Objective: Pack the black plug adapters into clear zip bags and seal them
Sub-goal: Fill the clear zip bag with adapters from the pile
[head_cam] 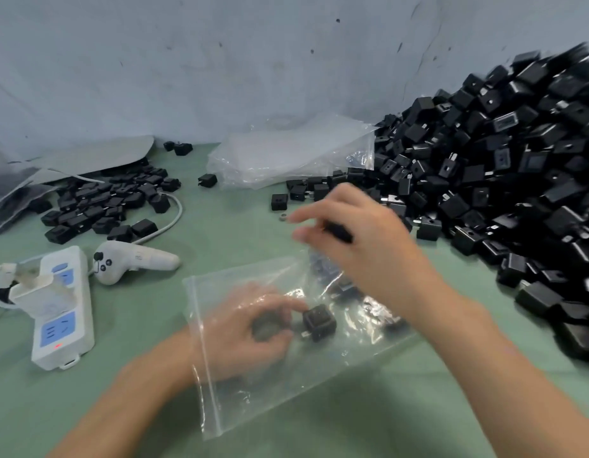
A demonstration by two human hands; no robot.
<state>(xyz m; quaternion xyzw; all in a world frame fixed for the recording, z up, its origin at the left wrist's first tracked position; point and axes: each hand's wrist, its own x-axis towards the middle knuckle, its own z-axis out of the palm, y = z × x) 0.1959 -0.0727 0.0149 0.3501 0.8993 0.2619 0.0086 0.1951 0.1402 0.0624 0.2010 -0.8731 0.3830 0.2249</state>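
A clear zip bag (270, 401) lies on the green table in front of me. My left hand (250, 332) is inside it through the open zip edge on the left, fingers curled round a dark plug adapter (268, 325). Another black adapter (319, 322) sits in the bag just right of those fingers, and more dark ones show deeper in, under my right wrist. My right hand (369, 249) hovers blurred above the bag's far end, pinching a black adapter (339, 233) between thumb and fingers.
A big heap of black adapters (518, 160) fills the right side against the wall. A smaller group (101, 206) lies at the left. Spare clear bags (286, 153) are stacked at the back centre. A white power strip (62, 309) and a white controller (131, 259) lie at the left.
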